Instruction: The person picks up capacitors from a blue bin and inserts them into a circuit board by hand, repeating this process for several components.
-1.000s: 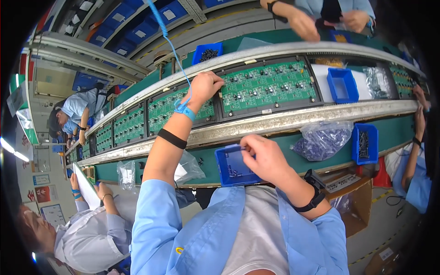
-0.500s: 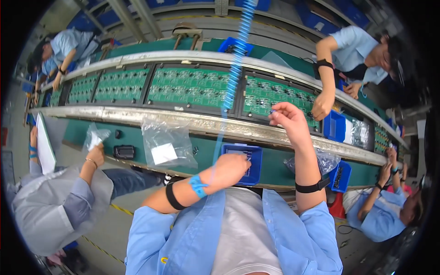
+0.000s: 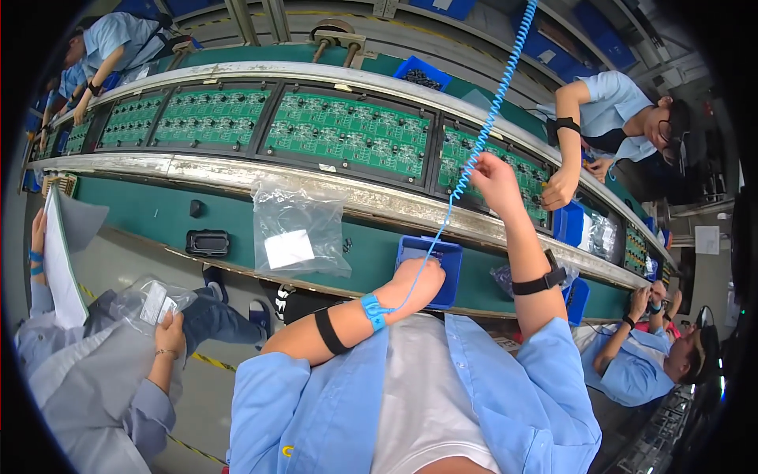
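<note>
My left hand (image 3: 418,281) rests curled on the near edge of a small blue parts bin (image 3: 439,254) on the green bench ledge. Its fingers are hidden, so I cannot tell whether they hold anything. A blue wrist strap (image 3: 373,310) on that arm runs into a coiled blue cord (image 3: 483,130) that climbs to the top of the view. My right hand (image 3: 494,175) is stretched out over a green circuit board (image 3: 461,155) on the conveyor. Its fingertips point down at the board and are hidden behind the hand.
More green circuit boards (image 3: 347,134) lie in a row along the conveyor. A clear plastic bag (image 3: 295,229) lies left of the bin. Another blue bin (image 3: 567,223) sits to the right. A person (image 3: 608,118) works across the line, and others sit at my left (image 3: 95,371) and right (image 3: 639,363).
One second ago my left hand was on the boards and my right hand at the blue bin. They have swapped places, and the view has swung round.
</note>
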`<state>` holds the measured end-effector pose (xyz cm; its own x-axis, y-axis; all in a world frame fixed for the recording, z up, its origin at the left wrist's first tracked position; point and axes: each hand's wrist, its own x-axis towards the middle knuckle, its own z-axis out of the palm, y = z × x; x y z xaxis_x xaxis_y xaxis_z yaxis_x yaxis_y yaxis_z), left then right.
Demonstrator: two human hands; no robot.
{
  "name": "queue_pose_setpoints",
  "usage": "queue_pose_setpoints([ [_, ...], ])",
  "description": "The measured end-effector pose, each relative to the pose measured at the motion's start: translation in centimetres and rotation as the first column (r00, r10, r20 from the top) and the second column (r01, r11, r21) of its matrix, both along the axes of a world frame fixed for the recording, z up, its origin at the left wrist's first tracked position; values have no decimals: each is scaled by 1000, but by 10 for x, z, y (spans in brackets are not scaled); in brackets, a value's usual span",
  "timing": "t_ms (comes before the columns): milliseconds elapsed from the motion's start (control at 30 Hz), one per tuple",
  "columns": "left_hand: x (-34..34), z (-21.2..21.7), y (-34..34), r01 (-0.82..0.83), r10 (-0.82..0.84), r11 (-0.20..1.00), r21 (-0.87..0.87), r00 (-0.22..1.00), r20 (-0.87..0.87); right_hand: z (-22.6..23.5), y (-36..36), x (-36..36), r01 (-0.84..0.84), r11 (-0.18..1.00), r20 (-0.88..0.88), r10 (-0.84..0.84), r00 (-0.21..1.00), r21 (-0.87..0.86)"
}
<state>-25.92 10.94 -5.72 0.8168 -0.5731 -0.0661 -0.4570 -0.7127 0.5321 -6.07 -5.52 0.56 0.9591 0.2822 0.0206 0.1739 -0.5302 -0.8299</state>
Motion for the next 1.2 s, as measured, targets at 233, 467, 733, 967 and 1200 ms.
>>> queue_pose_setpoints([
  [233,-12,41,38,-124,92,889,-442,991,-92,0,27,10,-13,907,290,148,946,-420],
  [467,-22,54,79,-245,164,720,-649,969,-184,-12,34,10,-21,877,301,187,935,-480],
  [733,-24,46,94,-394,221,597,-699,918,-330,-10,36,12,-7,865,291,176,940,-502],
  [967,-20,51,97,-400,228,580,-710,916,-330,-10,33,18,-18,857,224,155,962,-515],
  [1200,-19,48,97,-416,254,556,-719,909,-329,-6,30,20,-25,877,219,148,964,-481],
])
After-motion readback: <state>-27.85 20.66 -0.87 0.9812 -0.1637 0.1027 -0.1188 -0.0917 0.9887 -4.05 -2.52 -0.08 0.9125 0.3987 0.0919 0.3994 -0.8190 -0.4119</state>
